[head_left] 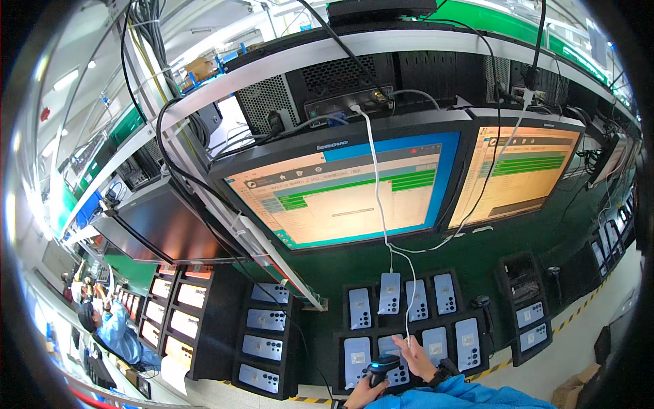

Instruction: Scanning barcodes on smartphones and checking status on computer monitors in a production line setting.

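Note:
My left hand point(365, 394) is closed around a black barcode scanner point(383, 367) with a blue-lit top, at the lower edge. To its right, my right hand point(417, 360) has its fingertips on the lower end of a white cable point(411, 293), over a blue-grey phone point(388, 344) in the near row. The hand and scanner partly cover that phone. Several more such phones, backs up, lie in two rows in a black tray point(381, 328). A second white cable reaches a phone point(390, 293) in the far row.
Two lit monitors point(340, 198) point(516, 170) hang above the green bench, with a dark one at left. Black trays point(290, 371) of phones stand on both sides. Another handheld scanner point(481, 302) stands right of the tray. A co-worker in blue point(119, 334) is at far left.

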Tool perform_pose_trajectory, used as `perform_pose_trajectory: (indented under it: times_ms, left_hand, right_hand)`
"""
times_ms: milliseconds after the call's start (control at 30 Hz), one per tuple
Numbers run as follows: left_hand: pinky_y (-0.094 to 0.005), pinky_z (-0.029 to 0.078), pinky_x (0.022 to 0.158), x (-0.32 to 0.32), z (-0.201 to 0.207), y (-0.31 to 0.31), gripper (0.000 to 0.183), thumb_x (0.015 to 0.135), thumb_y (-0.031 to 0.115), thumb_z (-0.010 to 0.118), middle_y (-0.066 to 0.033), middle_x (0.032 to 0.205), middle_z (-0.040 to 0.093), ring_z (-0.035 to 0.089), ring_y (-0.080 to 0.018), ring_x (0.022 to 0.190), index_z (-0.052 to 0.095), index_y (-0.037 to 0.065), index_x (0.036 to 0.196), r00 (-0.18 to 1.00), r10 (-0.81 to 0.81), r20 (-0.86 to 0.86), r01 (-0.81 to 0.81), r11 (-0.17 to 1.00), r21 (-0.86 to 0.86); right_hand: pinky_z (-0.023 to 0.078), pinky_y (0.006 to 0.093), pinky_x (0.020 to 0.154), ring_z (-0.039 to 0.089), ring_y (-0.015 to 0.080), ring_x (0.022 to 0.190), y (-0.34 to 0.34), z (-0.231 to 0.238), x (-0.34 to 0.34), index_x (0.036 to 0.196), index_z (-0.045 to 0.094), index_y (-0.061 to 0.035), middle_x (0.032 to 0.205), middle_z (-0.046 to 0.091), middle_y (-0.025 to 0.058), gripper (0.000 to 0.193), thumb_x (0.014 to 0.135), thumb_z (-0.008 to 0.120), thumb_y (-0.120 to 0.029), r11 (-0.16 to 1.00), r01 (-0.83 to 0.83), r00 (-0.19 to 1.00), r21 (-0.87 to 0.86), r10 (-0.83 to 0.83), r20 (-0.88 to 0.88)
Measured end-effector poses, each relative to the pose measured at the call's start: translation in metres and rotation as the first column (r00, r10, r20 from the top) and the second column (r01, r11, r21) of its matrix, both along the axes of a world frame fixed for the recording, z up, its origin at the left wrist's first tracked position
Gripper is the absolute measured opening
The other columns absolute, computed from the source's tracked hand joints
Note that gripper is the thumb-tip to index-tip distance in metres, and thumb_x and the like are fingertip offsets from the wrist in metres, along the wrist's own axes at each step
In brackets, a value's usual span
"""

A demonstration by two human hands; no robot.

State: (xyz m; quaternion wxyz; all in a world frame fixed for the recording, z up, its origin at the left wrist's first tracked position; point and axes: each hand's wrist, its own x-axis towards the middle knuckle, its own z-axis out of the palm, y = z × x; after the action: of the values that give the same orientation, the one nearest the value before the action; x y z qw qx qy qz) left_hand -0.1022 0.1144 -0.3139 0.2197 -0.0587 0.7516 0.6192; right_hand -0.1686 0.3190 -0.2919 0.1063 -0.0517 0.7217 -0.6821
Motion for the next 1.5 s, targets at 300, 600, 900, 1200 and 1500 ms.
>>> perform_pose_trajectory:
  times_ms: [300,600,900,1200,1500]
  left_hand:
    - [-0.0338,0.046,0.058,-0.001,0.001,0.0,0.034,0.086,0.031,0.068,-0.0071,0.071,0.06,0.056,-0.0175,0.063,0.06,0.0,0.098,0.999,0.012,0.052,-0.012,1.0,0.002]
    - [-0.0324,0.049,0.065,0.002,0.028,-0.005,0.034,0.087,0.03,0.068,-0.0115,0.078,0.065,0.061,-0.0181,0.071,0.064,0.0,0.104,0.999,0.037,0.027,-0.038,0.998,0.047]
    - [-0.0367,0.051,0.059,-0.051,0.033,-0.073,0.031,0.069,0.018,0.074,-0.013,0.07,0.067,0.065,-0.0228,0.064,0.064,-0.001,0.09,0.895,0.231,-0.38,-0.315,0.933,-0.175]
    - [-0.0482,0.045,0.096,-0.116,-0.136,-0.127,0.056,0.066,0.013,0.069,-0.0242,0.117,0.061,0.057,-0.0422,0.11,0.058,0.004,0.12,0.856,0.377,-0.355,-0.516,0.682,-0.519]
    - [-0.0347,0.051,0.079,-0.084,0.07,0.008,0.033,0.08,0.016,0.072,-0.0153,0.096,0.069,0.067,-0.0272,0.088,0.064,0.003,0.109,0.868,-0.16,-0.47,0.189,0.982,0.013]
  right_hand:
    - [0.033,0.0427,0.109,0.042,0.0358,0.133,-0.003,-0.005,-0.001,0.117,0.035,0.0069,0.139,0.044,0.031,0.066,0.098,0.037,-0.056,0.999,0.023,0.999,-0.038,-0.022,0.039]
    - [0.049,0.0389,0.09,0.057,0.0316,0.119,-0.008,-0.015,-0.003,0.119,0.041,0.0054,0.13,0.055,0.0252,0.066,0.096,0.043,-0.057,0.993,0.098,0.995,-0.065,-0.1,-0.026]
    - [0.047,0.0326,0.068,0.056,0.0171,0.069,-0.023,0.014,-0.008,0.105,0.052,0.0034,0.086,0.055,0.0095,0.041,0.085,0.072,-0.026,0.918,0.294,0.956,0.265,-0.287,-0.067]
    - [0.044,0.0291,0.055,0.055,0.0129,0.064,-0.018,0.006,-0.008,0.084,0.041,-0.0065,0.074,0.054,0.0058,0.036,0.076,0.076,-0.008,0.875,0.304,0.953,0.377,-0.27,-0.14]
    - [0.039,0.0237,0.075,0.048,0.0114,0.08,-0.001,0.038,-0.01,0.079,0.044,-0.0067,0.083,0.054,0.0036,0.037,0.104,0.033,-0.032,0.967,0.181,0.981,-0.179,-0.19,-0.037]
